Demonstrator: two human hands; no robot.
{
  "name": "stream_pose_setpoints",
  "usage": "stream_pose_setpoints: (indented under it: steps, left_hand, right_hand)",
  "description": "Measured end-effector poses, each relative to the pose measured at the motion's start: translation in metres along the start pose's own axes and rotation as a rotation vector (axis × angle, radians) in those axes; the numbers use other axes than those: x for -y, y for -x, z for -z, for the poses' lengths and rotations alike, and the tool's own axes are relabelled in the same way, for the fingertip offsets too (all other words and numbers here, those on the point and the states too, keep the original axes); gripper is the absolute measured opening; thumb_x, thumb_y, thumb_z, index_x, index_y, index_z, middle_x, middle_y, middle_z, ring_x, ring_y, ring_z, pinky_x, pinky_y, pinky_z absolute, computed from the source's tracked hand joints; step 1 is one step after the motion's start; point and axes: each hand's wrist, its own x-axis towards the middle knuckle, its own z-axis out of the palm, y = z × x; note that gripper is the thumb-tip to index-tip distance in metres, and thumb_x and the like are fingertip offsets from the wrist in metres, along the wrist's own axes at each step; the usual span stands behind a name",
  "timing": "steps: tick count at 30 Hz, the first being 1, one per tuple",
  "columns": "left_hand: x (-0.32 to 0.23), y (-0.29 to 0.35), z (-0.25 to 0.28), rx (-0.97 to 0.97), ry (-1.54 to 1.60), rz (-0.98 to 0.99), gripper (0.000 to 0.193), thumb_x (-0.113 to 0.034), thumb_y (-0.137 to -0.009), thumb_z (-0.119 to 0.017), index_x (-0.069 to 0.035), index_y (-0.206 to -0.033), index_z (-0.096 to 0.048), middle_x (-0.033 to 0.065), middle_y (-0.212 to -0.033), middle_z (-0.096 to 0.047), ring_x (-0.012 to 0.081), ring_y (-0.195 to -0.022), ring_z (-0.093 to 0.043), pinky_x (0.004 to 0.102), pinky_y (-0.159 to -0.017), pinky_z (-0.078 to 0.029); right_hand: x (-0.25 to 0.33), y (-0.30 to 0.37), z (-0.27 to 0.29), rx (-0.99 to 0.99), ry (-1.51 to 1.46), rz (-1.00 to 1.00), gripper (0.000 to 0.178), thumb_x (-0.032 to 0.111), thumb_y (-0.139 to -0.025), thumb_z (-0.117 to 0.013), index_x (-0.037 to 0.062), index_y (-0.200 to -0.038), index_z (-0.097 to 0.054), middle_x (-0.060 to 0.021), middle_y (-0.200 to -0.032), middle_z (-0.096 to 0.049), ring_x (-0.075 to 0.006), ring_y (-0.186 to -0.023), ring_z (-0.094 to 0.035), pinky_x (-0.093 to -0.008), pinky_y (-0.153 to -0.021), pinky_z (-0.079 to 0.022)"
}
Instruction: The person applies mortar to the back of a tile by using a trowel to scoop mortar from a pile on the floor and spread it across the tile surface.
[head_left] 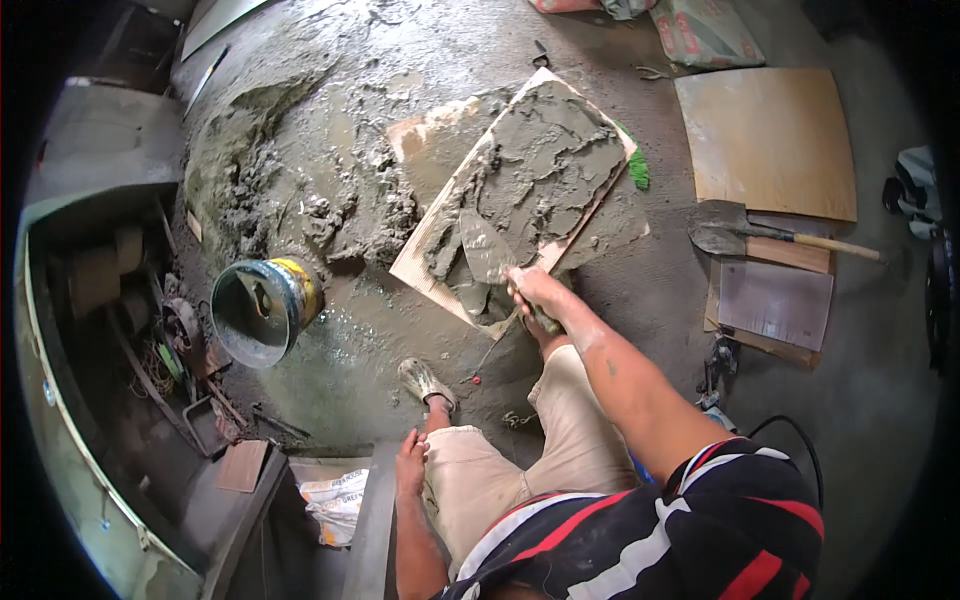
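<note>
My right hand [538, 292] is closed round the handle of a trowel. The trowel's blade [486, 250], smeared grey, rests on the wet mortar [545, 150] near the lower edge of a large tile. This tile [425, 255] lies at a slant on the floor, and its pale ridged surface shows along the edges. Beside my left knee hangs my left hand [411, 462], its fingers loosely apart and nothing visible in them. Part of the trowel's handle is hidden under my right fingers.
A bucket [256, 320] with a tool inside stands at left, below heaped mortar [260, 170]. To the right, a shovel [780, 238] lies across boards, near a wooden panel [770, 145]. Bags [705, 35] sit at the far right. A cluttered metal bin [110, 330] lines the left.
</note>
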Motion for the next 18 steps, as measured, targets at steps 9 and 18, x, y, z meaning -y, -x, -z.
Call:
stream_pose_setpoints:
  steps: [9,18]
  left_hand:
    - [0.049,-0.005,0.048,0.008,0.038,0.009,0.058,-0.014,-0.098,-0.053,0.0,-0.152,-0.038,0.0091,-0.132,-0.064,0.0111,-0.102,-0.063,0.026,-0.081,-0.049]
    - [0.059,-0.011,0.066,0.017,0.091,-0.082,0.056,-0.017,-0.101,-0.053,0.0,-0.152,-0.037,0.0124,-0.134,-0.063,0.0163,-0.105,-0.064,0.0281,-0.083,-0.051]
  right_hand:
    - [-0.026,0.023,-0.059,0.06,0.27,0.009,0.051,0.042,-0.102,-0.047,-0.0009,-0.076,-0.058,-0.0084,-0.056,-0.055,-0.0214,-0.042,-0.053,-0.0382,-0.039,-0.044]
    - [-0.015,0.044,-0.033,-0.232,1.103,0.257,0.052,0.045,-0.099,-0.051,-0.0011,-0.092,-0.073,-0.0204,-0.083,-0.071,-0.0349,-0.077,-0.071,-0.0468,-0.071,-0.055]
